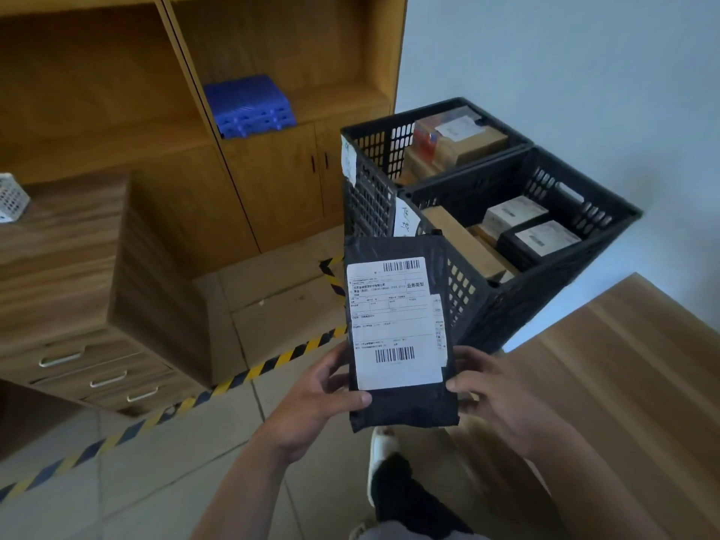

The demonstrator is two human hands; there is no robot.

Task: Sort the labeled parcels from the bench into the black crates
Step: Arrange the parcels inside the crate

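I hold a flat black parcel with a white shipping label upright in front of me. My left hand grips its lower left edge, thumb across the front. My right hand grips its lower right edge. Behind the parcel stand two black crates side by side. The near crate holds brown boxes and small labeled parcels. The far crate holds a brown box with a white label and an orange pack. The parcel's top edge overlaps the near crate's front corner in this view.
The wooden bench runs along the lower right. A wooden shelf unit with blue plastic trays stands behind. A drawer cabinet is at left, with a white basket. Yellow-black tape crosses the tiled floor.
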